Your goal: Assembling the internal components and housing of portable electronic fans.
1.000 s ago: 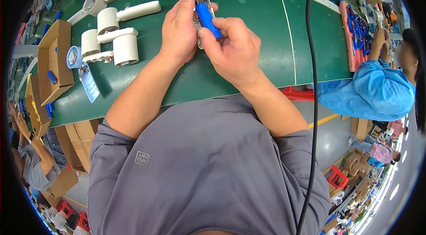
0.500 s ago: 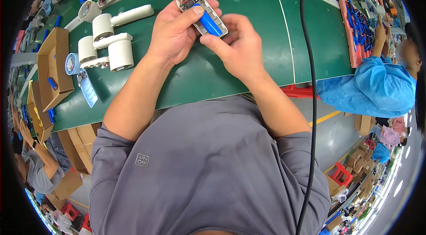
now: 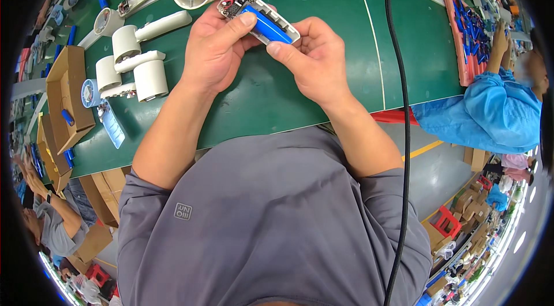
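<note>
Above the table (image 3: 346, 63), your left hand (image 3: 213, 46) and right hand (image 3: 319, 59) pinch the handle shell (image 3: 276, 17), long axis slanting far-left to near-right, blue battery (image 3: 266, 26) parallel inside.

Head camera: left one of a side-by-side fisheye pair, worn on the head, looking down
Grey shirt (image 3: 277, 208): closest, filling the lower middle
Left hand (image 3: 213, 49) and right hand (image 3: 316, 63): near, above centre, seen from above
Green table (image 3: 340, 11): spans the upper part, edges curving
Grey floor (image 3: 449, 168): farther off, toward the right
</note>
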Available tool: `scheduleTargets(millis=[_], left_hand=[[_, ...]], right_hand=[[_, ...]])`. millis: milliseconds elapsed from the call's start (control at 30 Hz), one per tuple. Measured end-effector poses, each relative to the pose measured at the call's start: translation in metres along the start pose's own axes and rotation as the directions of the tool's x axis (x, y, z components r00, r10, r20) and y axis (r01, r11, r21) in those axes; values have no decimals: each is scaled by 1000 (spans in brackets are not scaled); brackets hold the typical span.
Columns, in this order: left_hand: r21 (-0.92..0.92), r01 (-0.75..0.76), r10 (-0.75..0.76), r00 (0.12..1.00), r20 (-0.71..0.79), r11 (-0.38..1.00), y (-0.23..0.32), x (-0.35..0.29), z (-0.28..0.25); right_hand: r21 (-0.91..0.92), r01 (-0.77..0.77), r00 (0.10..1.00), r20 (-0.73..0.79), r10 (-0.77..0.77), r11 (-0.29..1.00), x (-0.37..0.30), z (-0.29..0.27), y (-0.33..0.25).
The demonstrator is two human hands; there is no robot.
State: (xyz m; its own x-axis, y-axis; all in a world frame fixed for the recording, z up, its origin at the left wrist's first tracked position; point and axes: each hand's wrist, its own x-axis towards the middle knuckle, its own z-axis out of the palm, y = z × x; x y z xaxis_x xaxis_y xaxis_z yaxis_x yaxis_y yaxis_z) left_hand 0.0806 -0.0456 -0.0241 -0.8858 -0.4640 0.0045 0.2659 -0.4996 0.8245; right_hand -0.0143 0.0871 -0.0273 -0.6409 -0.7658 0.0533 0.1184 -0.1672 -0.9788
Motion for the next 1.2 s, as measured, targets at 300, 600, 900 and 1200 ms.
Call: scheduleTargets(millis=[300, 600, 900, 1200], left_hand=[[41, -116, 120, 984, -133, 992, -9, 7, 3], [45, -125, 129, 985, -112, 991, -29, 4, -3], [442, 13, -26, 999, 22, 897, -30, 3, -2], [720, -173, 100, 985, 144, 672, -22, 4, 0]], right_hand=[[-33, -10, 997, -72, 8, 999, 5, 14, 15], [528, -277, 909, -126, 396, 803, 64, -33, -14], [78, -196, 886, -414, 210, 978, 200, -83, -34], [-568, 356, 852, 523, -8, 742, 169, 85, 5]])
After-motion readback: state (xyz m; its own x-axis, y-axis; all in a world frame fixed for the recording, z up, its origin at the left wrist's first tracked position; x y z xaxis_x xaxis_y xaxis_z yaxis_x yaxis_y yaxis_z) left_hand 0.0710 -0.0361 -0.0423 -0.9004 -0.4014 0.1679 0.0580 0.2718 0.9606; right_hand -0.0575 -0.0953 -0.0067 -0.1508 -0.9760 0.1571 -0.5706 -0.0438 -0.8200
